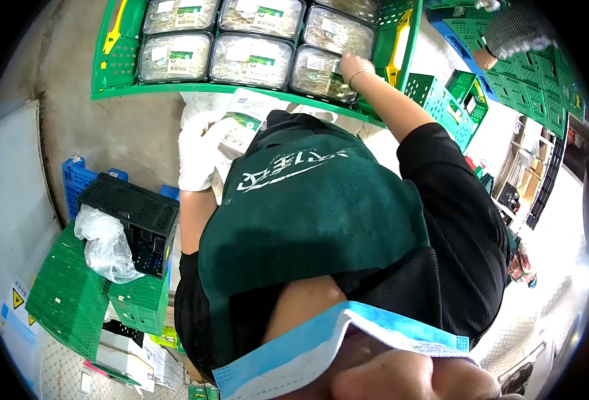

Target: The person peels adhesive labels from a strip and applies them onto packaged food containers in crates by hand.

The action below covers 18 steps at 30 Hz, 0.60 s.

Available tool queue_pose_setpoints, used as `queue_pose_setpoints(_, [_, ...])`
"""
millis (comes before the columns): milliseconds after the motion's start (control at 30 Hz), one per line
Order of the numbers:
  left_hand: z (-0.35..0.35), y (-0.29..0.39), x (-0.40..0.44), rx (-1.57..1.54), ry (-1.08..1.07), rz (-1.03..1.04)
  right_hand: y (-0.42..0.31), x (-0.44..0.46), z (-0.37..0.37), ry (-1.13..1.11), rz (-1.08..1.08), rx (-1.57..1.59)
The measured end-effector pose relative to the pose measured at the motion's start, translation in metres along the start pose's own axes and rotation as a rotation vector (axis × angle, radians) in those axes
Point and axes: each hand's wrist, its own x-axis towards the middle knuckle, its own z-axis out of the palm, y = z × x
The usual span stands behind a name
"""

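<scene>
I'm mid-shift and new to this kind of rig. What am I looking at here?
There's no machine: it's a person working with two hands. The single picture comes from a camera worn on the head, looking down, so the blue mask and dark green apron fill the lower part. Ahead is a green crate holding rows of clear-lidded packs. The left hand, in a white glove, holds what look like printed labels. The bare right hand is at a pack in the crate's near right corner; its fingertips are hard to make out. The hand at upper right belongs to someone else.
</scene>
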Motion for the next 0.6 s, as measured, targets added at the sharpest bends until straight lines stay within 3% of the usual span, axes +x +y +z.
queue_pose_setpoints(67, [0.003, -0.007, 0.002, 0.18, -0.038, 0.132, -0.011, -0.03, -0.05, -0.051, -0.031, 0.028])
queue_pose_setpoints(133, [0.018, 0.003, 0.0, 0.147, -0.077, 0.166, -0.026, -0.065, -0.077, 0.06, -0.339, 0.42])
queue_pose_setpoints(200, [0.035, 0.017, 0.002, 0.266, -0.155, 0.261, -0.052, -0.116, -0.101, -0.041, -0.751, 0.916])
queue_pose_setpoints(233, [0.05, 0.029, -0.002, 0.03, -0.149, 0.174, -0.064, -0.139, -0.108, 0.093, -0.809, 0.827])
queue_pose_setpoints(333, [0.055, 0.031, 0.003, 0.28, -0.136, 0.236, -0.08, -0.15, -0.103, 0.456, -0.907, 0.742])
queue_pose_setpoints(367, [0.055, 0.031, 0.005, 0.312, -0.11, 0.143, -0.08, -0.153, -0.103, 0.4, -0.821, 0.9])
queue_pose_setpoints(400, [0.053, 0.025, 0.008, 0.317, -0.107, 0.142, -0.075, -0.153, -0.107, 0.436, -0.778, 0.857])
queue_pose_setpoints(467, [0.048, 0.007, 0.017, 0.648, -0.161, 0.256, -0.051, -0.124, -0.111, 0.602, -0.683, 0.669])
queue_pose_setpoints(500, [0.057, 0.032, 0.009, 0.821, -0.247, 0.254, -0.028, -0.101, -0.125, 0.524, -0.522, 0.539])
queue_pose_setpoints(533, [0.053, 0.024, 0.01, 0.82, -0.246, 0.252, -0.004, -0.069, -0.132, 0.434, -0.376, 0.482])
queue_pose_setpoints(600, [0.037, 0.0, 0.016, 0.428, -0.191, 0.224, 0.042, -0.002, -0.119, 0.422, -0.25, 0.183])
